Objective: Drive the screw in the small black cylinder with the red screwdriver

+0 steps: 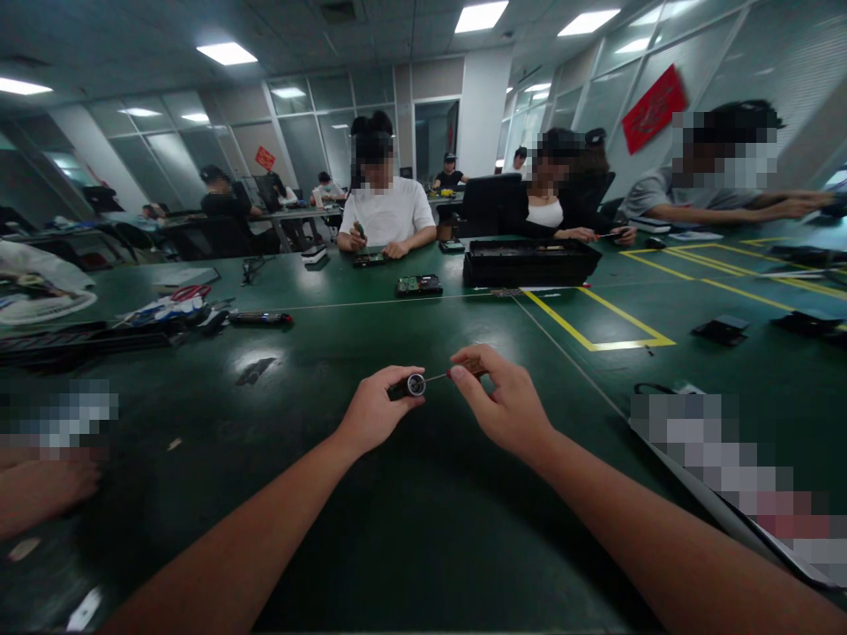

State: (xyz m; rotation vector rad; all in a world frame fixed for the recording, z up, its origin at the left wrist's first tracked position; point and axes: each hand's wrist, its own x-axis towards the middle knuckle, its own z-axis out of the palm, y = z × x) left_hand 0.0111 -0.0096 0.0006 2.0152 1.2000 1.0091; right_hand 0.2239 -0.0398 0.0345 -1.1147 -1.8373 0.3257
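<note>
In the head view, my left hand (377,410) is closed round a small black cylinder (398,388) that looks like a flashlight. Its round, silver-rimmed end faces right and towards me; what lies inside is too small to tell. My right hand (499,397) pinches the handle of a thin screwdriver (437,378), with red showing at the front of the handle. The screwdriver's metal shaft points left at the cylinder's rimmed end. Whether the tip touches it I cannot make out. Both hands are above the green table (397,556).
A circuit board in a case (419,285) lies ahead, beside a long black box (529,265). A dark tube-shaped thing (261,318) and a pile of parts (172,309) lie left. Yellow tape (595,346) marks the right. A co-worker's hand (49,485) rests at far left; others sit opposite.
</note>
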